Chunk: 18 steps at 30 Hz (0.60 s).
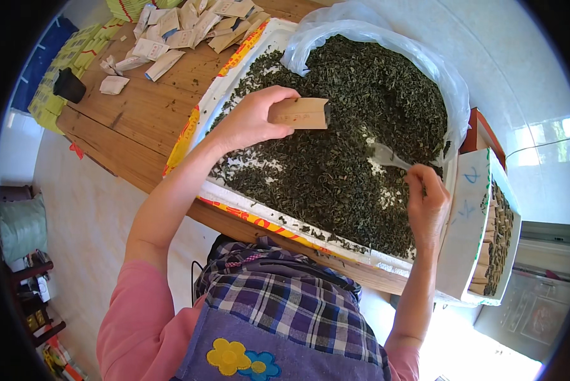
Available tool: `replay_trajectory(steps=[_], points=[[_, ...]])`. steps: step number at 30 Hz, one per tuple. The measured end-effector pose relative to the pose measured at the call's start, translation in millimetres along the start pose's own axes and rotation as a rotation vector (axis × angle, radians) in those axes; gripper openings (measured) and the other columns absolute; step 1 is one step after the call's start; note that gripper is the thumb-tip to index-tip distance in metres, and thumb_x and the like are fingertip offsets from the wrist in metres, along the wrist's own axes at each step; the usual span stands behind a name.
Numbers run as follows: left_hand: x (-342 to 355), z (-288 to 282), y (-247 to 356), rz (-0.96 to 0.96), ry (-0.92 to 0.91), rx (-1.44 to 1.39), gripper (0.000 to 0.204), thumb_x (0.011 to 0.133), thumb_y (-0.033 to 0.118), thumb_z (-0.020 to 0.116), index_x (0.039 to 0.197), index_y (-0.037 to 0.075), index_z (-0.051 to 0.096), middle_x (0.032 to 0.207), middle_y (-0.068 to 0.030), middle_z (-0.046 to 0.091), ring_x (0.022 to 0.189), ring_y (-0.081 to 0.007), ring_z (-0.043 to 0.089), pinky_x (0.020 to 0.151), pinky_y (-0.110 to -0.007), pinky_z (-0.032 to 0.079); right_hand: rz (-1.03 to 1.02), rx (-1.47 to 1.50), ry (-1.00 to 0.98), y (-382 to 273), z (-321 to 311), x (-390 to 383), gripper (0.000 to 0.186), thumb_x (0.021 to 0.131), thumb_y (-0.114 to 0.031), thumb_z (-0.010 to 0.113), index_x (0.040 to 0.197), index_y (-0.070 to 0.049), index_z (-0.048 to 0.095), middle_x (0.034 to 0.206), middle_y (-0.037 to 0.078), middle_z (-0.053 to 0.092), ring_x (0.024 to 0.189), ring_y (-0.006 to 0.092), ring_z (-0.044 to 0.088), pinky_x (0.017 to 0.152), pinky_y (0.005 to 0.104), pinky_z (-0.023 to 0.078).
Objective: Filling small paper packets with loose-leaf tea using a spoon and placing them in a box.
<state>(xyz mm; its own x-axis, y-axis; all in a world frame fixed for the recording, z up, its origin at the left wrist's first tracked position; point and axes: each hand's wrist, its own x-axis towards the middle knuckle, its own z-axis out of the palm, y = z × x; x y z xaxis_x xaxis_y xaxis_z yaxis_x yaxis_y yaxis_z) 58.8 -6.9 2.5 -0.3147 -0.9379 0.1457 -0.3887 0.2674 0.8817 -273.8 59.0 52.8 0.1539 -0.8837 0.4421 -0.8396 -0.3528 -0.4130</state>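
Near edge: a person in a plaid apron w/ right hand closed round a clear plastic scoop, its tip in the loose dried tea leaves heaped in a white foam tray. Left hand pinches a small brown paper packet just above the heap, mouth facing right. Judged risk: narrow packet mouth vs. wide scoop could spill leaves; more packets lie far left on the wooden table.

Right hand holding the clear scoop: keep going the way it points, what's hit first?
Likely the loose dried tea leaves. The right hand aims the clear scoop up-left across the heap, already at its surface; height above it is unclear.
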Motion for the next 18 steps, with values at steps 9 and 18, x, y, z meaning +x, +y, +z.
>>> replay_trajectory(steps=[9, 18], points=[[-9.7, -5.1, 1.7, 0.088, -0.274, 0.673, 0.046, 0.071, 0.004, 0.066, 0.116, 0.001, 0.056, 0.111, -0.0124, 0.058, 0.105, -0.0312, 0.058, 0.088, -0.041, 0.049, -0.079, 0.067, -0.081, -7.2, 27.5, -17.3, 0.008, 0.085, 0.005, 0.060, 0.090, -0.001, 0.063, 0.077, 0.011, 0.064, 0.070, 0.0241, 0.061, 0.066, 0.0320, 0.049], [-4.5, 22.3, 6.5, 0.120, -0.173, 0.383, 0.048, 0.071, 0.006, 0.069, 0.117, -0.001, 0.056, 0.113, -0.0139, 0.059, 0.106, -0.0326, 0.059, 0.090, -0.039, 0.049, 0.230, 0.416, -0.080, -20.3, 32.0, -8.9, 0.004, 0.091, 0.002, 0.059, 0.092, 0.000, 0.063, 0.079, 0.006, 0.067, 0.074, 0.0103, 0.065, 0.067, 0.0234, 0.050]])
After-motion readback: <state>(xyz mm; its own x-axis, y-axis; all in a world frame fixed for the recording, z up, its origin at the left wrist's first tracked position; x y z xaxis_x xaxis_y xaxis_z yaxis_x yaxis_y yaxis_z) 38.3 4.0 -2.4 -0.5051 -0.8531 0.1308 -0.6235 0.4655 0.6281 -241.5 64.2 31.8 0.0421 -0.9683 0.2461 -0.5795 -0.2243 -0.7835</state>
